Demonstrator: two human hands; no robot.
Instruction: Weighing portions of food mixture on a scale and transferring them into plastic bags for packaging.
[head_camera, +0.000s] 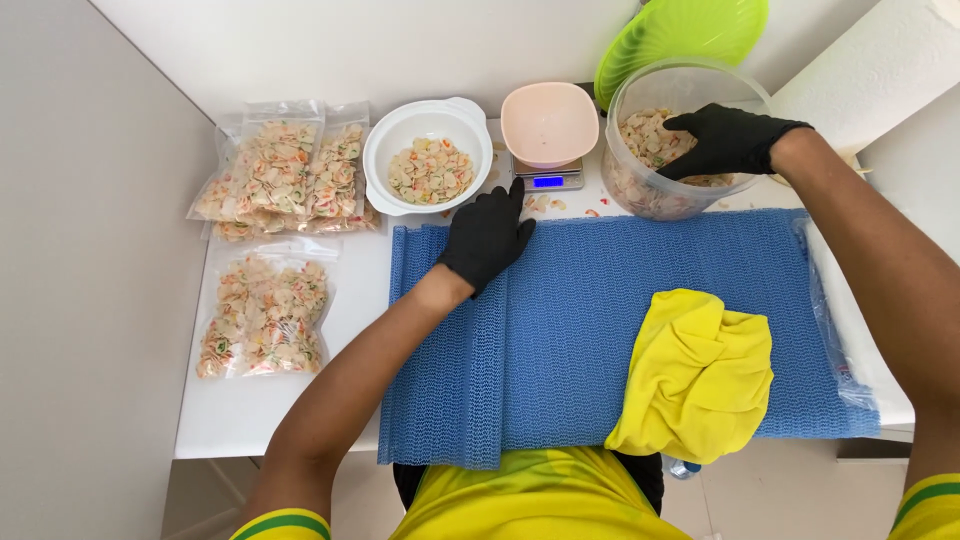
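My left hand (487, 235), in a black glove, rests flat on the far edge of the blue mesh mat (600, 330), fingers toward the small digital scale (548, 178). A pale pink bowl (549, 122) sits empty on that scale. My right hand (725, 140), also black-gloved, reaches into a clear plastic tub (640, 185) holding multicoloured shell-shaped crackers; whether it grips any is hidden. A white bowl (385, 150) with some crackers stands left of the scale.
Several sealed clear bags of crackers (280, 175) lie at the table's left, two more bags (265, 315) nearer me. A yellow cloth (700, 375) lies on the mat. A green lid (680, 30) leans behind the tub. Loose pieces lie by the scale.
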